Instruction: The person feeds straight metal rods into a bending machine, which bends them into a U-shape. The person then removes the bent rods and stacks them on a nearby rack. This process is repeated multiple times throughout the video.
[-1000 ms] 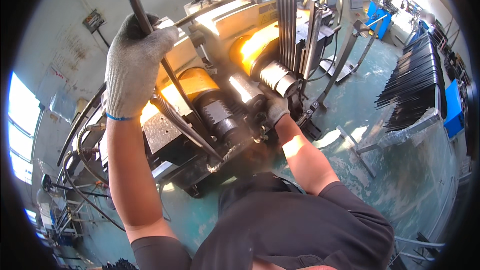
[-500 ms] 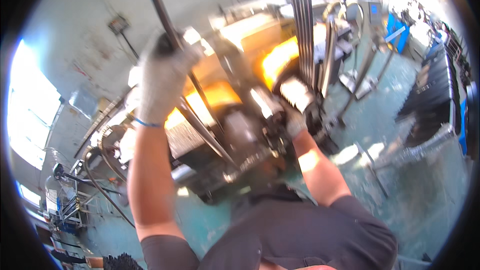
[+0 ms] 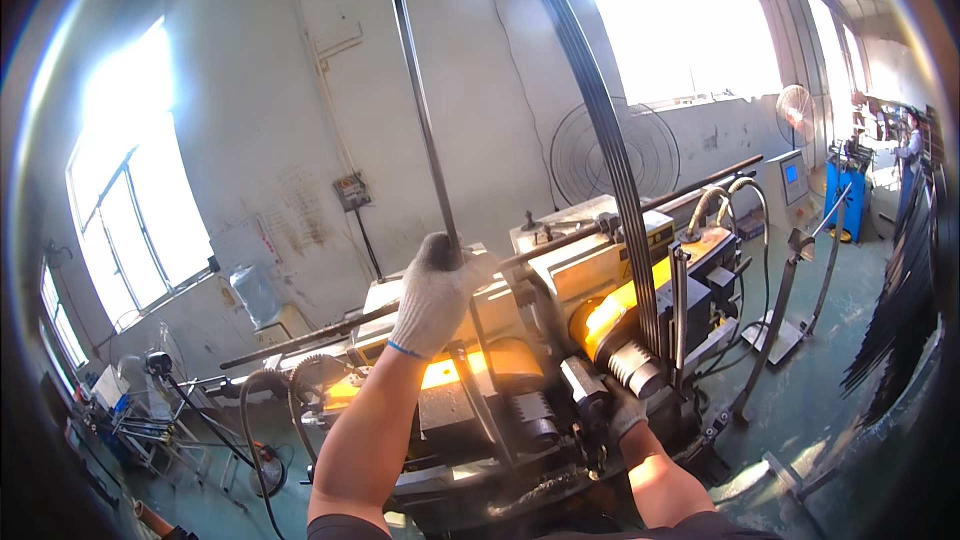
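My left hand (image 3: pixel 437 295), in a pale knit glove, is closed around a long thin metal rod (image 3: pixel 425 120) standing nearly upright. Part of the rod shows above the fist, running to the top edge of the picture. My right hand (image 3: pixel 628 412), gloved as well, is low at the machine (image 3: pixel 560 280), next to a grey metal block (image 3: pixel 585 385) and a ribbed roller (image 3: pixel 637 370). Its fingers are hidden or too dark to make out. Several long dark bars (image 3: pixel 600 110) rise side by side just beyond it. A second ribbed roller (image 3: pixel 535 418) sits between my hands.
A horizontal bar (image 3: pixel 690 180) crosses the machine. Hoses (image 3: pixel 765 230) loop at its right, near a control box with a screen (image 3: pixel 790 175). Dark rods (image 3: pixel 890 310) are heaped at far right. A person (image 3: pixel 909 145) stands in the far right background. A wheeled rack (image 3: pixel 150 420) stands left.
The view has tilted up, showing more wall and windows. My left hand still holds the rod; my right hand stays low beside the rollers. Blur has lessened.
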Demonstrator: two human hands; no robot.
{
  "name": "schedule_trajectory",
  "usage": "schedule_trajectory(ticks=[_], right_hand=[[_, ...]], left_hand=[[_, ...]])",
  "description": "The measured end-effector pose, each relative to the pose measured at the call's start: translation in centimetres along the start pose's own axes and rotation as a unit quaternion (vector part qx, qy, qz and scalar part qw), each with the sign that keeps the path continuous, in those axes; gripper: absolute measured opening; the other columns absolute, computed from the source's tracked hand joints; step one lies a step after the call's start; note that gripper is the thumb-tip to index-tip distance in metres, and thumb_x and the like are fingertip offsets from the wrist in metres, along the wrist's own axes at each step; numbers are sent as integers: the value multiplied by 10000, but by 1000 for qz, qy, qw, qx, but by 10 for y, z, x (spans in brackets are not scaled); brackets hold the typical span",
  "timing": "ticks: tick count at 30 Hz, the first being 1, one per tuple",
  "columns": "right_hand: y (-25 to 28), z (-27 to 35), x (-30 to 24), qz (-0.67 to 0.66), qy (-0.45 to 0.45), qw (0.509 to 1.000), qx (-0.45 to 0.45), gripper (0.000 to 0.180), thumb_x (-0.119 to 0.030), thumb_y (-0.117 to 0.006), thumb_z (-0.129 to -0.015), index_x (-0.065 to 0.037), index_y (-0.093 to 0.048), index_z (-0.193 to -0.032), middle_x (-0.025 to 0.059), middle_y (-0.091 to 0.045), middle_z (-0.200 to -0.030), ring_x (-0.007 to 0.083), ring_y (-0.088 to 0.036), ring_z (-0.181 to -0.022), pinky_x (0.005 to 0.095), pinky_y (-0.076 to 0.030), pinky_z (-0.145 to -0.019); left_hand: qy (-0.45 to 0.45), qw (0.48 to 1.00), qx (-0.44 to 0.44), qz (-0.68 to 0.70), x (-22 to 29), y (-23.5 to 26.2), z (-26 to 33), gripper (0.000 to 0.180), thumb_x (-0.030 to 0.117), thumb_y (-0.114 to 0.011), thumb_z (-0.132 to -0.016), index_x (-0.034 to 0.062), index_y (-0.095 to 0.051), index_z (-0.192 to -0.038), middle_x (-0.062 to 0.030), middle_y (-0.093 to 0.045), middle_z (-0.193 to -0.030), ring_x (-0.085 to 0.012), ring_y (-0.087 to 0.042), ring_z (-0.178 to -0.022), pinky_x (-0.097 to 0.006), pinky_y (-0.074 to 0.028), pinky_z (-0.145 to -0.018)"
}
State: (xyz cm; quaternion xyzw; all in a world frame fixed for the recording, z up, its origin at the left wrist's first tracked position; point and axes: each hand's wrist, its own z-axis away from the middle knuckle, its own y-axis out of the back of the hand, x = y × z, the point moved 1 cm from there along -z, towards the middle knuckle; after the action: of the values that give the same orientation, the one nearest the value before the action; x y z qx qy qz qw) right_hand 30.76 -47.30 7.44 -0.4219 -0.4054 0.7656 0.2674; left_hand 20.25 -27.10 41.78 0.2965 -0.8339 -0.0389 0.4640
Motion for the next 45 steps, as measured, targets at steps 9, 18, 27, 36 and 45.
schedule_trajectory(ticks=[9,18,27,36,45], right_hand=[[28,-19,-4,6,7,999,-49,226,-214,-693,-996,-100,-699,-1191,83,-733,-1037,266,-702,-838,378,-591,-684],[5,-5,-3,-39,-5,999,10,317,-141,-728,-971,-112,-670,-1281,97,-727,-1119,275,-716,-940,401,-619,-783],[110,-101,18,254,188,948,40,253,-163,-694,-976,-98,-673,-1220,102,-728,-1097,279,-719,-967,397,-607,-824],[81,-61,6,684,300,664,28,264,-249,-645,-1000,-71,-708,-1184,150,-738,-1072,246,-696,-943,359,-580,-818],[104,-74,12,716,373,589,30,371,-287,-614,-1051,-18,-706,-1289,96,-753,-1130,145,-708,-944,315,-589,-807]], left_hand=[[1,999,49,-24,10,-6,-7,243,178,-749,-937,13,-644,-1081,-40,-651,-891,-129,-607,-819,-290,-509,-708],[49,993,111,3,10,-2,-7,245,124,-758,-932,11,-634,-1110,-37,-659,-909,-129,-639,-826,-278,-526,-696],[47,993,95,51,3,5,5,367,85,-747,-909,-56,-612,-1219,-78,-667,-936,-164,-695,-785,-294,-573,-692],[25,990,108,-91,-6,25,10,309,116,-715,-904,-70,-664,-1145,-82,-714,-887,-160,-682,-777,-315,-562,-718],[50,978,114,-169,-18,12,2,358,181,-722,-905,-74,-714,-1156,-129,-739,-937,-184,-711,-869,-316,-575,-801]])
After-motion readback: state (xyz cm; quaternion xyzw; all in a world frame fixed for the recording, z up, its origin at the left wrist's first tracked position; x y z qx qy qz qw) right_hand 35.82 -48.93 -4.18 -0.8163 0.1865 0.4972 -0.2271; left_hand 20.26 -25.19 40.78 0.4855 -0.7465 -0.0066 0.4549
